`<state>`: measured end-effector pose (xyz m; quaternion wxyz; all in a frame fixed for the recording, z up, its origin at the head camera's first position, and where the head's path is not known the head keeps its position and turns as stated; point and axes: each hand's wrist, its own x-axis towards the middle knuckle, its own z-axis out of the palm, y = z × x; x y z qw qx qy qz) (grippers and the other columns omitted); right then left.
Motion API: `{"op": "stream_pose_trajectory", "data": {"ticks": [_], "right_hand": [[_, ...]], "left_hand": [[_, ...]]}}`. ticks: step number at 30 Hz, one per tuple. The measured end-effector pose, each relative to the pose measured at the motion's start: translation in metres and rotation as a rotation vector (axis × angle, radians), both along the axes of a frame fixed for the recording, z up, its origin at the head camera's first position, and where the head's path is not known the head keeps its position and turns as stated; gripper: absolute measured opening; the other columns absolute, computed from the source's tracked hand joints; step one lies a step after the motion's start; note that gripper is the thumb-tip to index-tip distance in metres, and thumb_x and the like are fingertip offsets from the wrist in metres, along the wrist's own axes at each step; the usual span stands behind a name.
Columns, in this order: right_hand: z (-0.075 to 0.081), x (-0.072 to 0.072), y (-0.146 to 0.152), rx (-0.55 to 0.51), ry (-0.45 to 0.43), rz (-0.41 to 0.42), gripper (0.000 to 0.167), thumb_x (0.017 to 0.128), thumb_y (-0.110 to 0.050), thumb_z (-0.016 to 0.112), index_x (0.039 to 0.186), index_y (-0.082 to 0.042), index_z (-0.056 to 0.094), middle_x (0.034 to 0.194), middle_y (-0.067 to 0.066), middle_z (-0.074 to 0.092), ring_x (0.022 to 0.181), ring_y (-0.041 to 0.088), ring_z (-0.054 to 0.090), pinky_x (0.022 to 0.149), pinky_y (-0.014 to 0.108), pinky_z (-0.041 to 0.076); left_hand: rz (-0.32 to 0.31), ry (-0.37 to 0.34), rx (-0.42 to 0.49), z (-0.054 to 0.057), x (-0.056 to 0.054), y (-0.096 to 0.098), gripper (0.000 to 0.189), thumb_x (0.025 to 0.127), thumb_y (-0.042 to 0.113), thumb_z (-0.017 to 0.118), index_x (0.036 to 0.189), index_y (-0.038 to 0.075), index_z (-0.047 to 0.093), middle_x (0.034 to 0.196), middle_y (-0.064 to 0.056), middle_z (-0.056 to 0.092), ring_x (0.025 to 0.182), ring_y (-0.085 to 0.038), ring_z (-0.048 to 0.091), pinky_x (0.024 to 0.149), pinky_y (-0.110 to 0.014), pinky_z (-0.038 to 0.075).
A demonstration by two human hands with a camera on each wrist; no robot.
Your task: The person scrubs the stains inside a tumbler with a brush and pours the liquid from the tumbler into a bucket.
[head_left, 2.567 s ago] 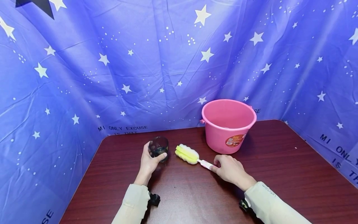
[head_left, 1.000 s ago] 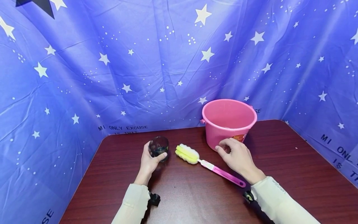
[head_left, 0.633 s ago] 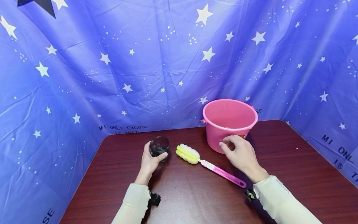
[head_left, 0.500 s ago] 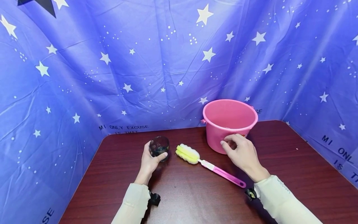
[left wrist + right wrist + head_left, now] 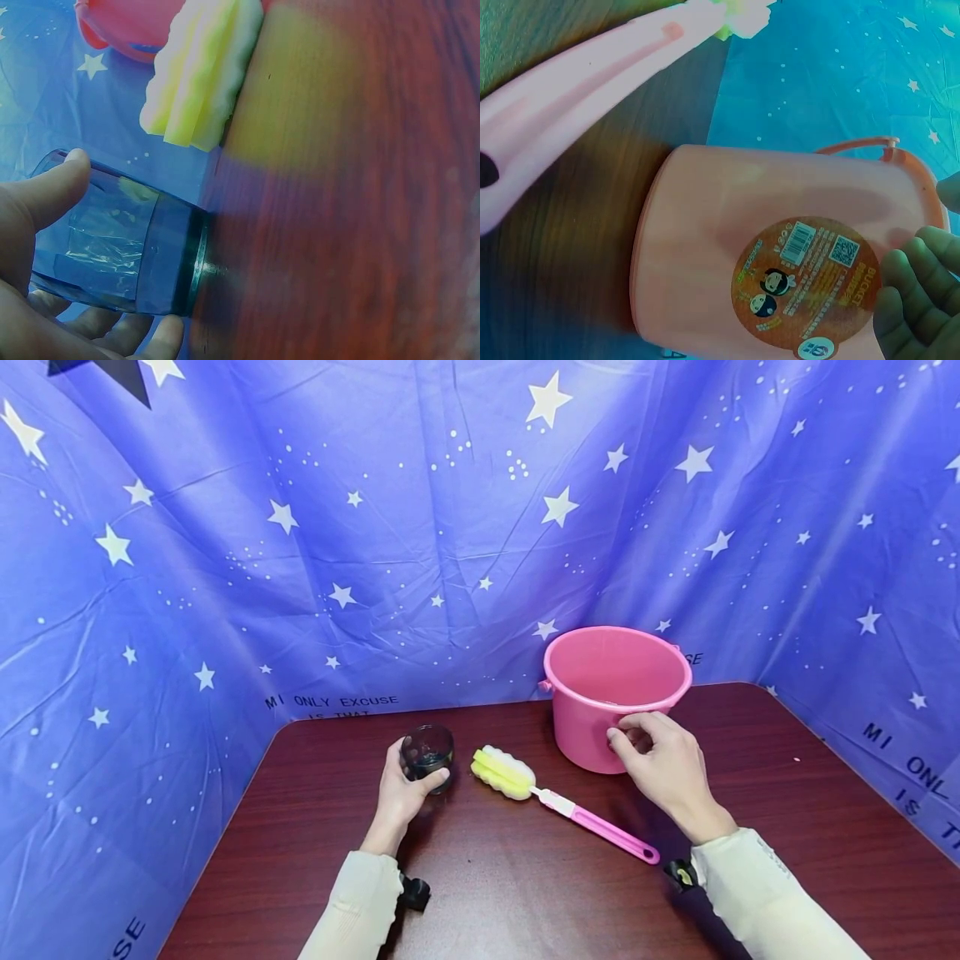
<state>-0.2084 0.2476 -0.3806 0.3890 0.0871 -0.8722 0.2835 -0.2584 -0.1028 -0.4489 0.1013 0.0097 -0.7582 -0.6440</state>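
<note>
My left hand (image 5: 397,800) grips a dark, see-through drinking glass (image 5: 427,750) around its side, thumb toward me. The left wrist view shows the glass (image 5: 112,240) upright on the table, fingers wrapped behind it. To its right lies a sponge bottle brush (image 5: 607,835) with a yellow and white head and a pink handle. My right hand (image 5: 671,772) hovers in front of the pink bucket (image 5: 581,735), fingers loosely bent and holding nothing. In the right wrist view its fingers (image 5: 911,289) are close to the bucket's side; whether they touch it I cannot tell.
The dark red wooden table (image 5: 480,893) reaches back to a blue curtain (image 5: 420,552) with white stars, which also hangs at both sides. A round orange label (image 5: 810,281) is on the bucket's side. A tiny pale speck (image 5: 797,759) lies on the right.
My right hand has let go of the brush handle and moved right and up, in front of the bucket. The brush, glass and left hand have stayed in place.
</note>
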Motion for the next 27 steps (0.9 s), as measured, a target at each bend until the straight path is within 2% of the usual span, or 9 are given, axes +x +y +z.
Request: {"op": "stream_pose_trajectory", "data": {"ticks": [10, 17, 27], "right_hand": [[0.001, -0.001, 0.006, -0.044, 0.014, -0.04, 0.004, 0.082, -0.022, 0.072, 0.084, -0.019, 0.071, 0.077, -0.009, 0.061, 0.066, 0.008, 0.052, 0.061, 0.021, 0.036], [0.001, -0.001, 0.012, -0.069, 0.006, -0.098, 0.014, 0.086, -0.031, 0.068, 0.083, -0.018, 0.072, 0.078, -0.006, 0.063, 0.067, 0.008, 0.052, 0.061, 0.025, 0.036], [0.001, -0.002, 0.021, -0.105, -0.03, -0.172, 0.025, 0.088, -0.038, 0.064, 0.084, -0.014, 0.073, 0.076, 0.0, 0.064, 0.07, 0.019, 0.058, 0.062, 0.037, 0.038]], "left_hand": [[0.003, 0.007, -0.001, 0.0, 0.001, 0.0, 0.08, 0.07, 0.004, 0.083, 0.138, 0.008, 0.039, 0.132, -0.02, 0.052, 0.124, -0.033, 0.047, 0.102, -0.048, 0.036], [0.004, 0.004, -0.019, 0.0, 0.001, -0.001, 0.081, 0.071, 0.007, 0.083, 0.139, 0.007, 0.039, 0.132, -0.021, 0.051, 0.124, -0.034, 0.046, 0.101, -0.05, 0.036], [0.013, -0.003, -0.021, 0.001, 0.002, 0.0, 0.081, 0.07, 0.005, 0.083, 0.138, 0.01, 0.04, 0.131, -0.019, 0.052, 0.124, -0.033, 0.047, 0.1, -0.048, 0.037]]}}
